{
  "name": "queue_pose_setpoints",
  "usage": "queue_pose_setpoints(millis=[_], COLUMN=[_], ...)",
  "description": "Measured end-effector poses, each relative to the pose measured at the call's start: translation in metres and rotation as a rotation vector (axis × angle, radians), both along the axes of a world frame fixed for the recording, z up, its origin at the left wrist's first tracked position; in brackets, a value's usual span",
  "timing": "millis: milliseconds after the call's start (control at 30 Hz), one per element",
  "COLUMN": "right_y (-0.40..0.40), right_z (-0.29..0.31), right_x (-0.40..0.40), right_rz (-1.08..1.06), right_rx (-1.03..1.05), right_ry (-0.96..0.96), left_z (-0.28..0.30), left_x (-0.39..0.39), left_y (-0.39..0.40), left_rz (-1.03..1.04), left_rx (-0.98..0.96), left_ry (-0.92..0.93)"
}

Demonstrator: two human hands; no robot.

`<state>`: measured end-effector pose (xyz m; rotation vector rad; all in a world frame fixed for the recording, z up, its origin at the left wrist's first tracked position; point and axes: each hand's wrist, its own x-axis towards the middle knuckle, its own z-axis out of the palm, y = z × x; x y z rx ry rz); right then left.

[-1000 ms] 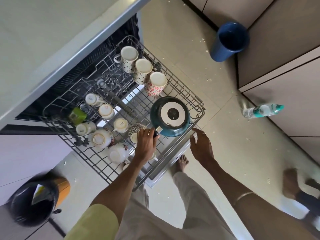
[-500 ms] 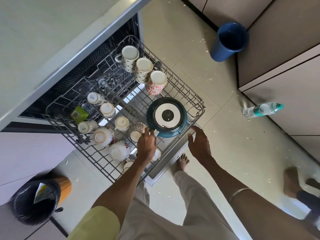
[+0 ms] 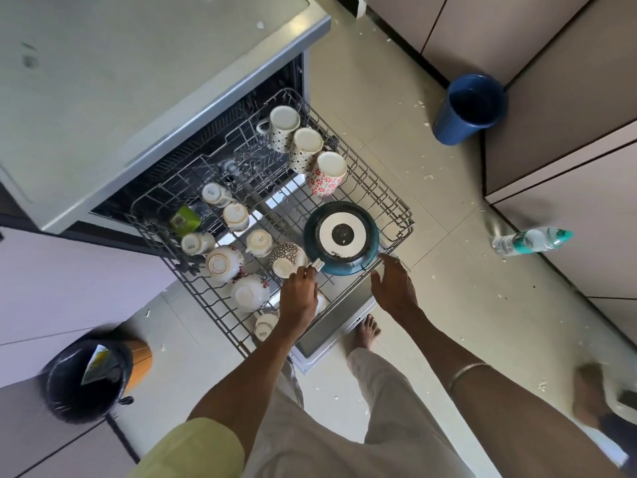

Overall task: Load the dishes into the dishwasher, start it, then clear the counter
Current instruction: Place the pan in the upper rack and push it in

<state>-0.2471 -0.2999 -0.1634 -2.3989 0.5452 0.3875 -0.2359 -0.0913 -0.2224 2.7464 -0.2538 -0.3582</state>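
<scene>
Kitchen, pale tile floor (image 3: 396, 108) littered with scraps; dishwasher rack (image 3: 358, 188) pulled out below counter (image 3: 103, 81). Left of rack: black bin (image 3: 86, 381). On rack: small cups (image 3: 225, 263) upside down, probably to drain; three mugs (image 3: 305, 146) at back, likewise inverted. Left hand (image 3: 298, 298) grips handle of pan (image 3: 341, 238), bottom up at rack's near right corner, likely being seated. Right hand (image 3: 394, 288) open, fingers spread just beside pan rim, steadying. Right of rack: blue bucket (image 3: 470, 110), bottle (image 3: 531, 240).

Cup bases (image 3: 261, 240): small printed mark, apparently "SICY", too small to confirm
Bottle (image 3: 531, 240): label blurred, unreadable
Packet in bin (image 3: 98, 363): print illegible
Pan base (image 3: 342, 235): no lettering legible
</scene>
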Motion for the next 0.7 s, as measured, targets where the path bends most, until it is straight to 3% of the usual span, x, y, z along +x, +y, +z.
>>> queue_pose_setpoints(millis=[367,600,700], right_y=[0.014,0.007,0.001], right_z=[0.012,0.011,0.001], right_x=[0.021,0.038,0.037], right_rz=[0.357,0.655,0.794], right_rx=[0.002,-0.05,-0.075], right_ry=[0.005,0.04,0.077], left_z=[0.03,0.037,0.027], left_x=[-0.031,-0.077,-0.088], left_y=[0.02,0.01,0.001], left_rz=[0.121,0.308,0.288], left_rx=[-0.153,-0.167,-0.122], left_ry=[-0.046,0.276,0.316])
